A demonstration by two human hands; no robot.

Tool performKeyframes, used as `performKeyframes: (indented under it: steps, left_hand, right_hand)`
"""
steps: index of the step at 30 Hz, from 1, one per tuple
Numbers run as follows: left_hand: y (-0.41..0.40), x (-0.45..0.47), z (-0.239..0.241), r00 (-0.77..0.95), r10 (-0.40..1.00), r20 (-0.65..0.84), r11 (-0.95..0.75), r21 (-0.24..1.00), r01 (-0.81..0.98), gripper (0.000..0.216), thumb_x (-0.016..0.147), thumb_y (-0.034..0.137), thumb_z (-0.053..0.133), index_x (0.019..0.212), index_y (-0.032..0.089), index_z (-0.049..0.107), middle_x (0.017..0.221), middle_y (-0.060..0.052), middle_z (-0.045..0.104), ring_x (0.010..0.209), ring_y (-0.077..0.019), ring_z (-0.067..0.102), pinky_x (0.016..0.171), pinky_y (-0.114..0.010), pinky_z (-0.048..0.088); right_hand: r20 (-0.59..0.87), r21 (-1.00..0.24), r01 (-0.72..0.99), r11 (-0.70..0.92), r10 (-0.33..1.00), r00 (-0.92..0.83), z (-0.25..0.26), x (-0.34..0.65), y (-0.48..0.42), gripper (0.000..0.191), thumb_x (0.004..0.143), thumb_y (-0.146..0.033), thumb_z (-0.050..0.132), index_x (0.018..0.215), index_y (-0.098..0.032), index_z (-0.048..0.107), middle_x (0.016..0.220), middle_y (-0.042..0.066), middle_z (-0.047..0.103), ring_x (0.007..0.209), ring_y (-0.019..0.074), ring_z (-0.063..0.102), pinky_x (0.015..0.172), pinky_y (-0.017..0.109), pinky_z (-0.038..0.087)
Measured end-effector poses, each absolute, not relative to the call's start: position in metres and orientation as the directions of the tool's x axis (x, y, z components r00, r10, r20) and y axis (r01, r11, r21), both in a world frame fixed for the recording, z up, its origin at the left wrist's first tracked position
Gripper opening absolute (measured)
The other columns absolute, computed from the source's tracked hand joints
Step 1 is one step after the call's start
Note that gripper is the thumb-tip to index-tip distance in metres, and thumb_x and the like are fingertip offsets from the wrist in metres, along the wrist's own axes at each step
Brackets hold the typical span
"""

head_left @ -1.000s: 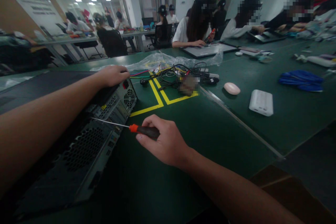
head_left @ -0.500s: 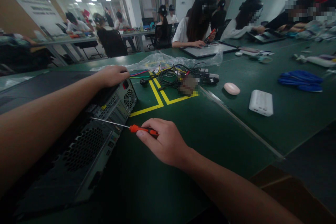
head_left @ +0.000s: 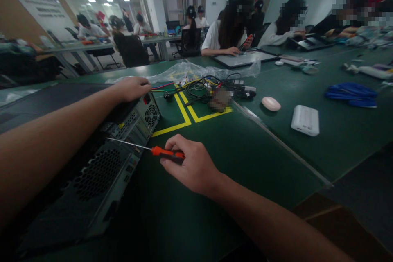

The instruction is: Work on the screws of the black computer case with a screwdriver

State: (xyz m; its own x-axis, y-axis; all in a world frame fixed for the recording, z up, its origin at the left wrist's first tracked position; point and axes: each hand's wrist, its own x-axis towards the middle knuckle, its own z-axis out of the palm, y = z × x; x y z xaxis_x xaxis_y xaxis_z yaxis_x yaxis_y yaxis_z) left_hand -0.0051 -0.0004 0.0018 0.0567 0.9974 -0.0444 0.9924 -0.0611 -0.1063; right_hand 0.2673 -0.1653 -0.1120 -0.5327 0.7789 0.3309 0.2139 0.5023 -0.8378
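Note:
A black and grey desktop computer case [head_left: 104, 163] lies on the table at the left, its back panel with vents and ports facing me. My left hand [head_left: 132, 88] grips the upper far corner of the case, beside the power supply fan; its fingertips are partly hidden. In my right hand [head_left: 192, 163] is a screwdriver [head_left: 167, 153] with an orange and black handle, pinched between thumb and fingers. Its long shaft points left, and the tip meets the dark edge of the back panel. What the tip touches is too dark to make out.
Beyond the case lie tangled black cables [head_left: 199, 88] and clear plastic film [head_left: 181, 69]. Yellow tape [head_left: 172, 128] marks the green table. A pink oval object [head_left: 271, 104], a white box-shaped device [head_left: 305, 120] and a blue bundle [head_left: 351, 93] lie rightward. People sit working across the table.
The screwdriver handle has turned a little, showing more black, and my right thumb and fingers have shifted on it. The left hand and the case stay put.

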Motion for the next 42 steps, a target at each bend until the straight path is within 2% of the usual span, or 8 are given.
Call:
performKeyframes:
  steps: [11,17,19,26,31,38,42]
  left_hand:
    - [-0.002,-0.005,0.004,0.063,0.997,-0.053,-0.069,-0.102,0.992,0.074,0.113,0.046,0.028,0.156,0.006,0.075,0.161,-0.026,0.075,0.147,-0.0400,0.071,0.127,-0.049,0.052]
    - [0.009,-0.015,-0.002,0.037,0.999,0.002,-0.037,-0.045,0.998,0.074,0.106,0.056,0.039,0.154,0.022,0.083,0.151,-0.014,0.083,0.141,-0.0383,0.076,0.122,-0.043,0.056]
    - [0.012,-0.018,-0.004,0.043,0.999,0.019,-0.042,-0.027,0.999,0.073,0.104,0.057,0.041,0.151,0.023,0.085,0.150,-0.013,0.084,0.140,-0.0395,0.076,0.122,-0.044,0.057]
    - [0.003,-0.010,0.001,0.061,0.997,-0.042,-0.065,-0.098,0.993,0.077,0.112,0.049,0.030,0.157,0.007,0.076,0.159,-0.023,0.078,0.141,-0.0372,0.073,0.125,-0.046,0.054]
    - [0.002,-0.010,0.000,0.064,0.998,-0.027,-0.067,-0.101,0.993,0.072,0.114,0.049,0.030,0.156,0.012,0.077,0.157,-0.020,0.079,0.141,-0.0359,0.073,0.125,-0.046,0.054]
    - [0.003,-0.009,0.000,0.060,0.998,-0.033,-0.064,-0.110,0.992,0.076,0.112,0.051,0.029,0.157,0.012,0.076,0.158,-0.022,0.078,0.145,-0.0383,0.072,0.126,-0.046,0.054]
    - [0.001,-0.008,0.001,0.061,0.998,-0.027,-0.063,-0.095,0.993,0.074,0.113,0.050,0.030,0.156,0.010,0.076,0.159,-0.022,0.077,0.144,-0.0388,0.072,0.127,-0.049,0.053]
  right_hand:
    - [0.346,-0.841,0.190,0.506,0.774,-0.530,-0.111,0.268,-0.165,0.015,0.102,-0.035,0.077,0.108,-0.027,0.065,0.091,-0.002,0.074,0.075,0.0175,0.066,0.077,0.034,0.046]
    - [0.343,-0.837,0.205,0.508,0.778,-0.526,-0.111,0.268,-0.166,0.015,0.102,-0.034,0.078,0.108,-0.027,0.067,0.090,-0.003,0.073,0.075,0.0171,0.064,0.076,0.033,0.044]
    - [0.337,-0.837,0.215,0.503,0.783,-0.523,-0.111,0.268,-0.166,0.015,0.102,-0.035,0.079,0.108,-0.027,0.067,0.090,-0.003,0.073,0.075,0.0171,0.064,0.076,0.033,0.044]
    - [0.326,-0.834,0.234,0.500,0.788,-0.521,-0.111,0.267,-0.166,0.016,0.103,-0.038,0.079,0.110,-0.027,0.069,0.092,-0.001,0.076,0.077,0.0181,0.065,0.077,0.033,0.045]
    - [0.322,-0.834,0.241,0.496,0.793,-0.518,-0.110,0.267,-0.167,0.016,0.103,-0.039,0.079,0.109,-0.027,0.069,0.090,-0.002,0.074,0.074,0.0175,0.063,0.075,0.034,0.044]
    - [0.334,-0.836,0.241,0.494,0.805,-0.491,-0.110,0.267,-0.166,0.018,0.102,-0.041,0.079,0.109,-0.026,0.072,0.092,-0.001,0.076,0.074,0.0171,0.060,0.076,0.034,0.044]
    - [0.339,-0.840,0.233,0.490,0.810,-0.479,-0.108,0.267,-0.166,0.019,0.105,-0.043,0.080,0.109,-0.025,0.075,0.095,0.000,0.078,0.079,0.0182,0.065,0.078,0.034,0.046]
